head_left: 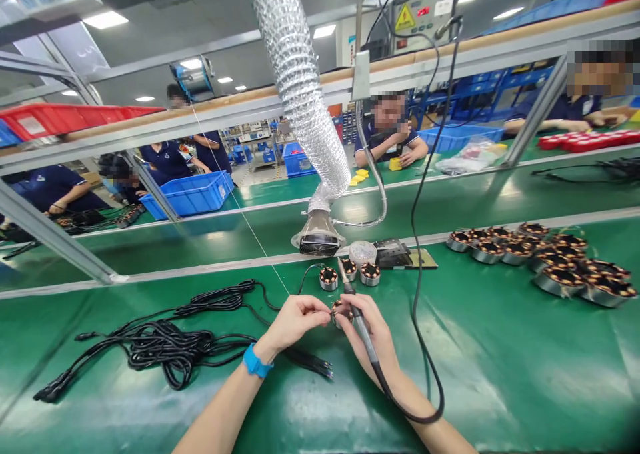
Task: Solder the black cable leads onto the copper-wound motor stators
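Observation:
My left hand (299,321), with a blue band on the wrist, is closed in a pinch at the left edge of a small round copper-wound motor stator (340,313). What lies between its fingertips is too small to make out. My right hand (370,331) is closed around a soldering iron (364,334), whose tip points up and away, and its fingers also touch the stator's right side. Just beyond stand more stators (329,279), (370,274). A thin strand of solder wire (260,246) hangs down toward my left hand.
Bundled black cables (170,347) lie to the left, with cable ends (317,366) near my left wrist. Many stators (560,277) sit at the right. A fume duct (320,234) hangs ahead, near a round tin (363,251). The iron's cord loops over my right forearm. People work beyond.

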The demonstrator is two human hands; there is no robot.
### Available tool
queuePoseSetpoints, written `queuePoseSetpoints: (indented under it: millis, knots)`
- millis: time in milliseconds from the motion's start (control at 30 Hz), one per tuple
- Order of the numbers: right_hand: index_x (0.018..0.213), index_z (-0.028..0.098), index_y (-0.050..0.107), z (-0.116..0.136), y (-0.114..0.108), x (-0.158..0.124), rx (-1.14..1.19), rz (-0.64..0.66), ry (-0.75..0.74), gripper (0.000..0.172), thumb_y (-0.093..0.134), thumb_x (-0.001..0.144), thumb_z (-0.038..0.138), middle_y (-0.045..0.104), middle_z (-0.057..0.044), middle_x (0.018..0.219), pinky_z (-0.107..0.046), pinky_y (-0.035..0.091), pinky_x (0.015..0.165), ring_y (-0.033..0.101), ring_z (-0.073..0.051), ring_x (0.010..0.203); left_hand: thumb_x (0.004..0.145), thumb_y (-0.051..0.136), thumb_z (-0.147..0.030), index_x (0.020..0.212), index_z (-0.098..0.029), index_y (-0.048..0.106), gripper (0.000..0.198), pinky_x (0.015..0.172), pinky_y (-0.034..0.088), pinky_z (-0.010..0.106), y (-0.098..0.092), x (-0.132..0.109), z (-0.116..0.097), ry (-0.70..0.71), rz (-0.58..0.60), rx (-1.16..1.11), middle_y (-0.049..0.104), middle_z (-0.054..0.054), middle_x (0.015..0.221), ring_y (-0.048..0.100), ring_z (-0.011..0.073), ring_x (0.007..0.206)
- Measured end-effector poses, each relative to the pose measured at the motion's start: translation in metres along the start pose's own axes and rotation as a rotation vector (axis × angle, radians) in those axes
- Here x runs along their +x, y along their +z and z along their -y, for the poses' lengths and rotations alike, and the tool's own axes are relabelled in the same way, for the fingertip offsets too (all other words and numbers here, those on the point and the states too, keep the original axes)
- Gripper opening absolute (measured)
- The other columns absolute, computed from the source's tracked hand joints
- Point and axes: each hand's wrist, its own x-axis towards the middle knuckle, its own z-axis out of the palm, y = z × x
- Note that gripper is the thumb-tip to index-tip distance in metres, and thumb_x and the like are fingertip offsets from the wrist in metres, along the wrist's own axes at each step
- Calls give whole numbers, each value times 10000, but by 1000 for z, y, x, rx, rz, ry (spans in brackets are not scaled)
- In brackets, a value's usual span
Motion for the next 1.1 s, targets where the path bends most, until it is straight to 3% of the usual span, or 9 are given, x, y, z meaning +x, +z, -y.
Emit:
queuePoseSetpoints:
  millis: [300, 467, 633, 733, 900, 1100]
  knots:
    - [1176, 279, 655, 4, 21, -1, 39, -148, 126, 211, 649, 969, 238, 639, -27, 1014, -316, 633, 756, 698, -167, 811, 778, 851, -510, 855, -126, 769, 401, 675, 454, 253, 10, -2, -1, 26, -142, -59, 709, 37, 752, 581, 133, 693]
    - [1164, 260, 656, 2, 22, -5, 25, -166, 152, 203, 668, 961, 265, 637, -33, 1024, -316, 637, 762, 694, -161, 798, 638, 965, -483, 925, -118, 770, 504, 773, 492, 270, 6, -2, 0, -45, -51, -188, 746, 66, 893, 625, 143, 782]
    - [1165, 280, 657, 2, 26, -7, 14, -176, 137, 237, 666, 940, 206, 631, -18, 1007, -318, 640, 761, 696, -162, 799, 617, 963, -512, 866, -122, 754, 508, 748, 471, 260, 6, -2, -2, -88, -104, -196, 714, 36, 808, 601, 132, 735]
    - [1195, 294, 649, 6, 26, -10, 14, -156, 100, 309, 648, 927, 141, 627, -12, 1004, -303, 641, 748, 694, -153, 791, 662, 921, -540, 843, -138, 734, 479, 707, 449, 252, 8, -3, -2, -86, -123, -134, 679, 8, 746, 569, 127, 695]
    - [1317, 306, 613, 3, 21, -14, -30, -62, 31, 477, 641, 902, 72, 598, -49, 1133, -327, 646, 874, 708, -171, 945, 689, 891, -545, 827, -146, 715, 457, 703, 442, 250, 10, -5, 1, -107, -66, -45, 682, 14, 770, 578, 140, 713]
    - [1344, 283, 599, -8, 15, -16, -46, 79, -92, 492, 523, 931, 25, 556, -52, 1128, -278, 628, 849, 686, -136, 902, 743, 851, -558, 815, -149, 695, 444, 723, 458, 267, 9, -6, 5, -94, 10, 18, 696, 32, 799, 594, 161, 746]
